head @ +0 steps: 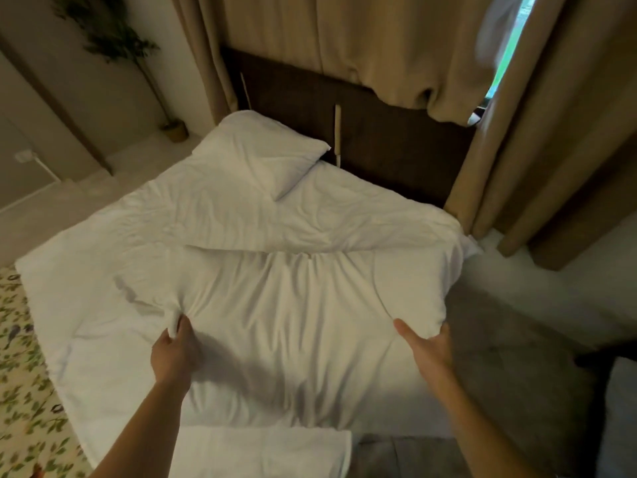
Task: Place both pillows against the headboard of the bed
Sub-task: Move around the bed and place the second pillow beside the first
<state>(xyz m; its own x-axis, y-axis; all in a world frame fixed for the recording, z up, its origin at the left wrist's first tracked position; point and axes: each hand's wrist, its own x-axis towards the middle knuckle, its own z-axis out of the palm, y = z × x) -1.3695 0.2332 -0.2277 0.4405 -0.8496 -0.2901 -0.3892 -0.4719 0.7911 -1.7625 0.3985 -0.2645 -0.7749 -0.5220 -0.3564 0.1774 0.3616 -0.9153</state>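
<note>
A large white pillow (296, 298) is held out over the bed in front of me. My left hand (174, 353) pinches its near left corner, and my right hand (429, 346) grips its near right corner. A second white pillow (262, 157) lies at the far left of the bed, its far end against the dark brown headboard (389, 139). The bed's white cover (344, 208) is wrinkled between the two pillows.
Beige curtains (344, 39) hang over the headboard and down the right side. A potted plant (174, 129) stands in the far left corner. A floral rug (24, 391) lies at left. Folded white cloth (262, 450) sits near my arms, grey furniture (617, 419) at right.
</note>
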